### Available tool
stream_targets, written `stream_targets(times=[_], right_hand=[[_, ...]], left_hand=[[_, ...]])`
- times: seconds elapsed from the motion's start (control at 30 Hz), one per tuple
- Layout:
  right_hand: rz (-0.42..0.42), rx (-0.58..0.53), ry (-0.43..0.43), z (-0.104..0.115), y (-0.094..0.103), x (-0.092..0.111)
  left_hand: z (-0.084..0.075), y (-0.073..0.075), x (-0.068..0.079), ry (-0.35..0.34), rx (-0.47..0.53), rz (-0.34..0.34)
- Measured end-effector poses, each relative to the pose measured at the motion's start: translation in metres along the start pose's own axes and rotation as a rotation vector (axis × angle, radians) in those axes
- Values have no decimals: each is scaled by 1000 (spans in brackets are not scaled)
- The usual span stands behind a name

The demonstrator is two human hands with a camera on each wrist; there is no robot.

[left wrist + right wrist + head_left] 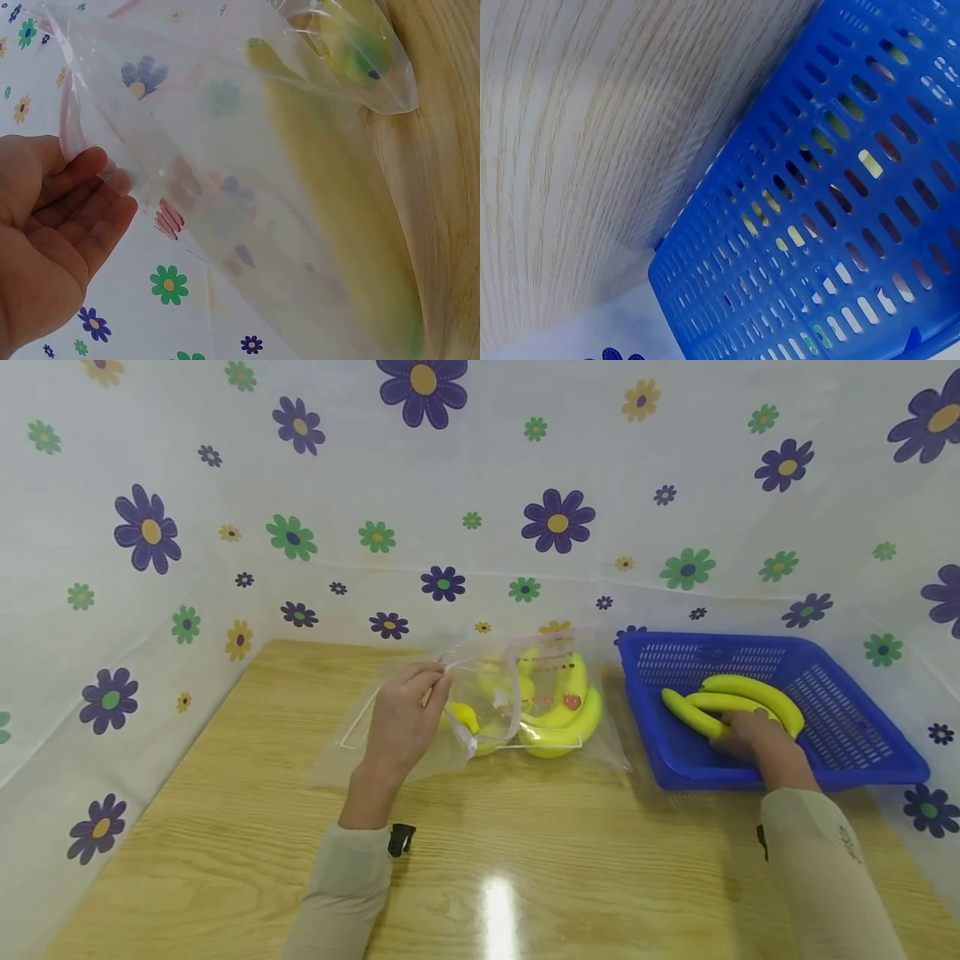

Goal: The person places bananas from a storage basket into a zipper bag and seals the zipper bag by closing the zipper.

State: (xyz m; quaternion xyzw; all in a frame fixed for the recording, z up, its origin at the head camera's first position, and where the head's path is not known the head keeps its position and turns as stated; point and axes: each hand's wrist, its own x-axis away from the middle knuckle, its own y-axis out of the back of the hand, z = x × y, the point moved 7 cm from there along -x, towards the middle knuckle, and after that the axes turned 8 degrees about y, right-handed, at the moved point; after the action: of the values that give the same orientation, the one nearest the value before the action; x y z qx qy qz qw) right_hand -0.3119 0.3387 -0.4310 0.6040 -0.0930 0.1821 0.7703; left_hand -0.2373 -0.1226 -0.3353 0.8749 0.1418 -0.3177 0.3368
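In the head view, my left hand (402, 718) pinches the open edge of a clear plastic bag (611, 743) between thumb and fingers and lifts it. Inside the bag lie several bananas (561, 741) and a lemon (465, 717). The left wrist view shows one long banana (337, 195) through the film. My right hand (753, 737) reaches into a blue basket (648, 727), its fingers curled down on the greenish-tipped banana (693, 714) at the left; the fingertips are hidden. Beside it lie other bananas (757, 689). Basket slats block the right wrist view of that hand.
The bag and basket stand side by side on a wooden table (480, 852), a small gap between them. White flowered cloth (480, 468) hangs behind and at both sides. The basket's raised rim (862, 777) runs under the right forearm.
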Motion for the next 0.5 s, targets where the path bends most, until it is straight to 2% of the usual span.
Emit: stream_targets(times=[0.23, 0.5], right_hand=[[-105, -38, 91, 4, 4, -9], [-238, -129, 154, 7, 16, -3]], left_hand=[[3, -2, -3, 13, -6, 16], [5, -4, -4, 26, -14, 30]])
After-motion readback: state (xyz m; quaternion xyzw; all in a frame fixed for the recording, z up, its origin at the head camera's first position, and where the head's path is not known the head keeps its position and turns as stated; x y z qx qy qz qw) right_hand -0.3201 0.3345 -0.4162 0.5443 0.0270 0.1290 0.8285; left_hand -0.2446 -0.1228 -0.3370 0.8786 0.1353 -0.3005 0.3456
